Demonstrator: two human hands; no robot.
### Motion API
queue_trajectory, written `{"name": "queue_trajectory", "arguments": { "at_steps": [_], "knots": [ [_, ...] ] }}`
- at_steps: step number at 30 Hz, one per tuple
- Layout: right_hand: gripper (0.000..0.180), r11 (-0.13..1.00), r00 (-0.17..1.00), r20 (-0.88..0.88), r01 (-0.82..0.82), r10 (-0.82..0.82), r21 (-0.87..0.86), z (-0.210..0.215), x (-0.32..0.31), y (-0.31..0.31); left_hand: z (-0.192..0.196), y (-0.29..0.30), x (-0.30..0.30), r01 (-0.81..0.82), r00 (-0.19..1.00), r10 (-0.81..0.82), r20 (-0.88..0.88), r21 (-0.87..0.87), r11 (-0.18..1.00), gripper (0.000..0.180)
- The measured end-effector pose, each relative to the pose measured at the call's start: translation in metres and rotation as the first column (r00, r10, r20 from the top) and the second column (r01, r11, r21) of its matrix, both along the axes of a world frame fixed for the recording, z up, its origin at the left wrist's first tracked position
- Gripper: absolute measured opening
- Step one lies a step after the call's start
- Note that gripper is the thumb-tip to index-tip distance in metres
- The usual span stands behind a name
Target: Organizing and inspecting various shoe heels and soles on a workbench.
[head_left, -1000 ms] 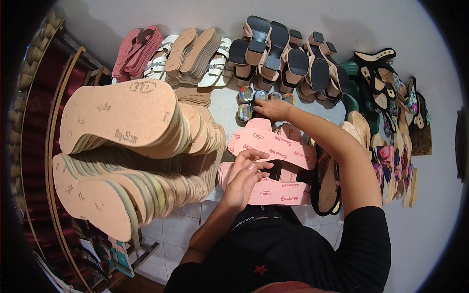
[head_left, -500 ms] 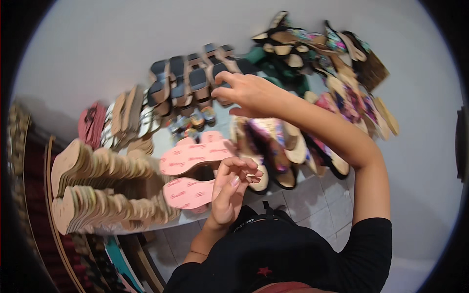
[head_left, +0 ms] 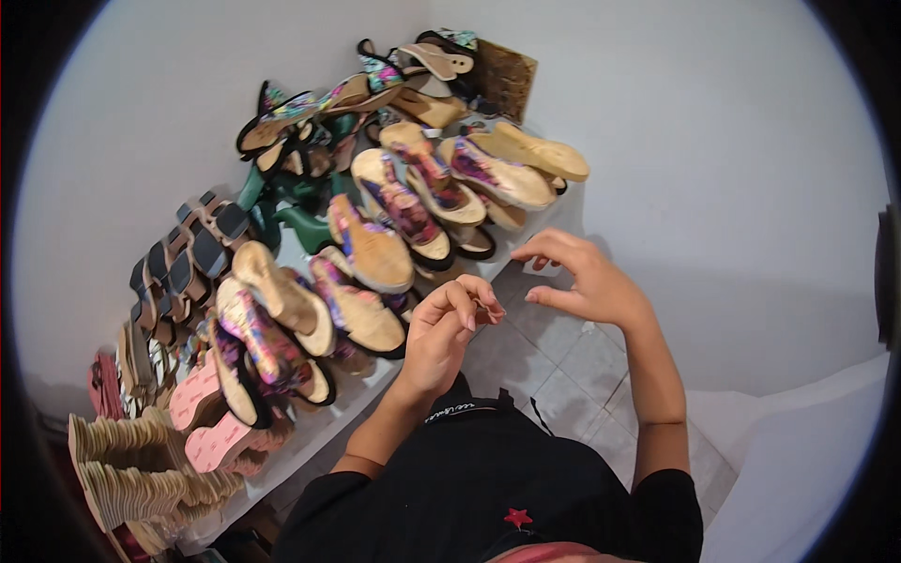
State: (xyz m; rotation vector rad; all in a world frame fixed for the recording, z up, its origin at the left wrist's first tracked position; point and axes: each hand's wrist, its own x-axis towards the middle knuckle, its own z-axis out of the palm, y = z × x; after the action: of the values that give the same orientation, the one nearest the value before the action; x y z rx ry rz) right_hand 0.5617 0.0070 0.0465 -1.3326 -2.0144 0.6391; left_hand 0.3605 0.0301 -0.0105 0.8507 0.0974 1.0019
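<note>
My left hand (head_left: pixel 443 333) is raised in front of the table's near edge. Its fingers are curled in toward the thumb, and anything between the fingertips is too small to make out. Close to it on the table lie floral sandals (head_left: pixel 361 310) with beige soles and dark rims. My right hand (head_left: pixel 587 281) hovers further right over the floor, fingers and thumb apart with nothing between them. A beige wedge sole (head_left: pixel 535 150) on the table's right end is among the shoes nearest to it.
Pink patterned soles (head_left: pixel 221 448) and stacked beige soles (head_left: pixel 141 469) fill the table's near left. Black-and-brown sandals (head_left: pixel 192 253), green shoe forms (head_left: pixel 305 228) and a brown board (head_left: pixel 507 80) stand along the wall. A white cloth-like surface (head_left: pixel 798 460) is at lower right.
The view has turned right, so the shoes sit further left. My right hand has come back from over the table to the floor side. My left hand stays raised with fingers curled.
</note>
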Motion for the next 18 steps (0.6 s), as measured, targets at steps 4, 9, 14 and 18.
{"name": "queue_trajectory", "arguments": {
  "at_steps": [4, 9, 14, 18],
  "knots": [
    [0.039, 0.998, 0.999, -0.038, 0.037, -0.039, -0.047, -0.008, 0.056, 0.014, -0.006, 0.028, 0.067, 0.054, 0.998, -0.051, 0.043, -0.067, 0.996, 0.012],
    [0.037, 0.999, 0.996, -0.082, -0.032, 0.031, -0.008, -0.005, 0.115, 0.072, -0.014, 0.085, 0.132, -0.064, 0.995, 0.072, 0.066, -0.121, 0.991, 0.003],
    [0.034, 0.999, 0.997, -0.077, -0.026, 0.028, 0.032, 0.007, 0.181, 0.137, -0.010, 0.138, 0.182, -0.197, 0.971, 0.218, 0.094, -0.193, 0.961, 0.003],
    [0.034, 0.994, 0.986, -0.166, -0.025, 0.006, -0.110, -0.010, 0.233, 0.200, -0.011, 0.163, 0.197, -0.306, 0.942, 0.325, 0.086, -0.180, 0.935, 0.003]
  ]
}}
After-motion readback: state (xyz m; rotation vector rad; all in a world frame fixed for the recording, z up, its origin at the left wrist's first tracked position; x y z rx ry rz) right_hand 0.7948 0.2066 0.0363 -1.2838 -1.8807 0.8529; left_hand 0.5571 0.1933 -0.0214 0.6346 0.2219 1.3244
